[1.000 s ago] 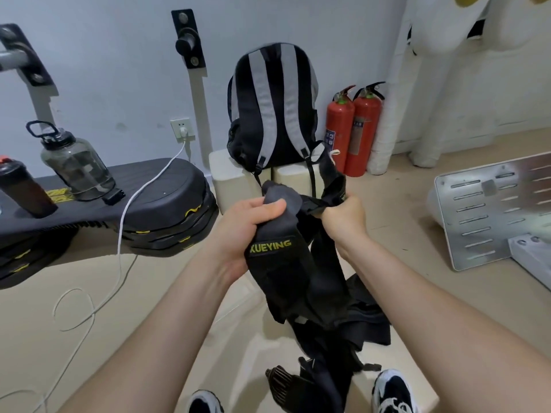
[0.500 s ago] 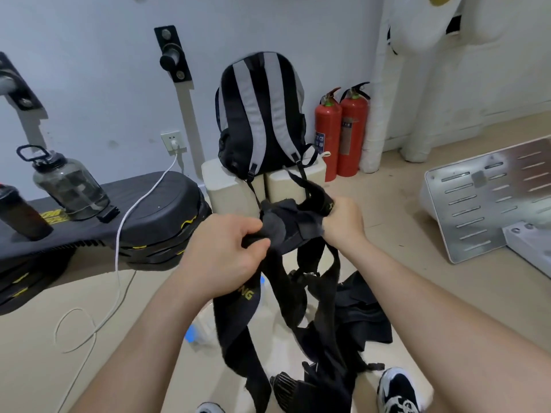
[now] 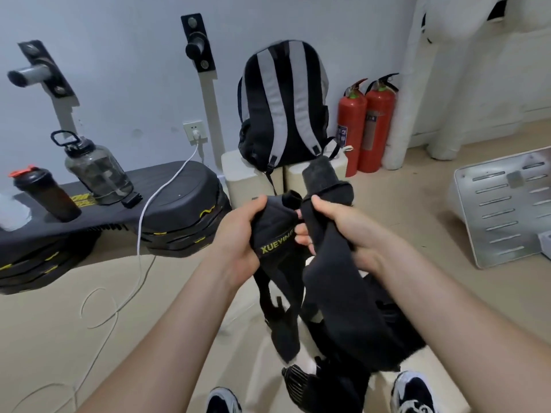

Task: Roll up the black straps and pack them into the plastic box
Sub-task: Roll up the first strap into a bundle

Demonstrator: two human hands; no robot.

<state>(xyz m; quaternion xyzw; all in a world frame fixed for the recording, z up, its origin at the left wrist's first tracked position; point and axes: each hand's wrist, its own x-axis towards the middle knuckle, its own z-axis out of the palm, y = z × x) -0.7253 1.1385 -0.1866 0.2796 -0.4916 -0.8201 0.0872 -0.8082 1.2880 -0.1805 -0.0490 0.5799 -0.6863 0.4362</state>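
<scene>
Both hands grip the black straps in the air at the centre of my view.

Near, at 6 o'clock, the strap tails hang down between two shoes. Above them the left hand squeezes the piece with yellow letters. The right hand curls round a wide strap, whose long axis runs from 5 to 11 o'clock, free end up. Far off at 12 o'clock stands a backpack.

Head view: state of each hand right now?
Left hand: closed, gripping the lettered strap.
Right hand: closed, gripping the wide strap, its end sticking up.
</scene>
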